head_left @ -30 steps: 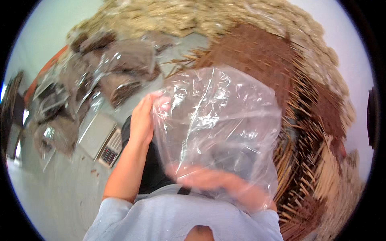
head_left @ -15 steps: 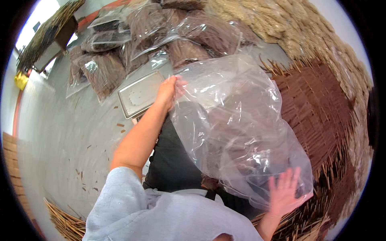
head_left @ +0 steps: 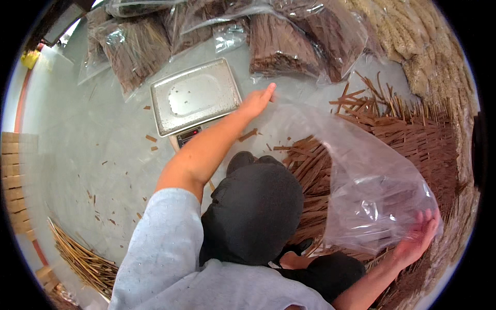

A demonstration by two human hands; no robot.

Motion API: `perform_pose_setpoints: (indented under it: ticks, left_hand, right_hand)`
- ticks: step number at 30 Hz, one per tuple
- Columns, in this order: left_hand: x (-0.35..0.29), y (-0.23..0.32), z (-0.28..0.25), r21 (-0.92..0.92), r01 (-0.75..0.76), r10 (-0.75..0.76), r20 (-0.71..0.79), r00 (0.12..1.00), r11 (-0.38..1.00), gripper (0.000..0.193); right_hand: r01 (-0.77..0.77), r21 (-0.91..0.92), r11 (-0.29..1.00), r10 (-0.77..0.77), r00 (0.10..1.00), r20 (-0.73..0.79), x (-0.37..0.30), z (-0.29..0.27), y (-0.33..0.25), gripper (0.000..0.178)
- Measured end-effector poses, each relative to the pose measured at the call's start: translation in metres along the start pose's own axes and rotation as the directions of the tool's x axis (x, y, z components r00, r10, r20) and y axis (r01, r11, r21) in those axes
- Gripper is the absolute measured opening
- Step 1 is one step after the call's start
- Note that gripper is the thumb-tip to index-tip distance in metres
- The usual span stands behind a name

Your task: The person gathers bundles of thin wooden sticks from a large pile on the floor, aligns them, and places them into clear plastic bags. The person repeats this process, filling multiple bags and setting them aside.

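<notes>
A large clear plastic bag stretches slantwise between my two hands. My left hand is closed on its gathered upper edge, just right of a metal scale pan. At the right, my right hand has its fingers bent against the bag's other end, partly seen through the film. The bag looks flat, with nothing visible in it. Behind and beneath it lies a broad heap of dark brown flat strips, in front of my knees.
Filled clear bags of brown strips stand along the far side. Tan fibrous bundles line the far right. A bundle of thin sticks lies at the near left. Brown scraps dot the grey floor.
The bag has swung right, off my lap, uncovering my knee and the brown strips. Both hands have shifted right; the spread fingers of my right hand have bent in. My view has tilted down.
</notes>
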State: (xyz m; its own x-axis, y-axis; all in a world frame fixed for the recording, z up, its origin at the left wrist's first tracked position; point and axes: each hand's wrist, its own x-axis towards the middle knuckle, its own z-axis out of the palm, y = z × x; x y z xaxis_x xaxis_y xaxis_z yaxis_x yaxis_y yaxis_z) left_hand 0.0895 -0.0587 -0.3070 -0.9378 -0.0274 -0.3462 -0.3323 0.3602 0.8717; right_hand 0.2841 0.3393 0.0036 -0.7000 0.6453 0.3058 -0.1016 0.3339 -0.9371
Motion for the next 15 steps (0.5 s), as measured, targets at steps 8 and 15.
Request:
perform_pose_setpoints:
  ticks: [8,15]
  left_hand:
    - [0.061,-0.060,0.017,0.900,-0.414,-0.232,0.436,0.870,0.138,0.031]
    - [0.063,-0.088,0.009,0.955,-0.295,-0.340,0.281,0.897,0.011,0.035]
  right_hand:
    - [-0.065,0.306,0.950,-0.079,0.896,0.437,0.028,0.023,0.048,0.040]
    - [-0.186,0.470,0.863,-0.171,0.768,0.617,0.049,0.088,0.059,0.042]
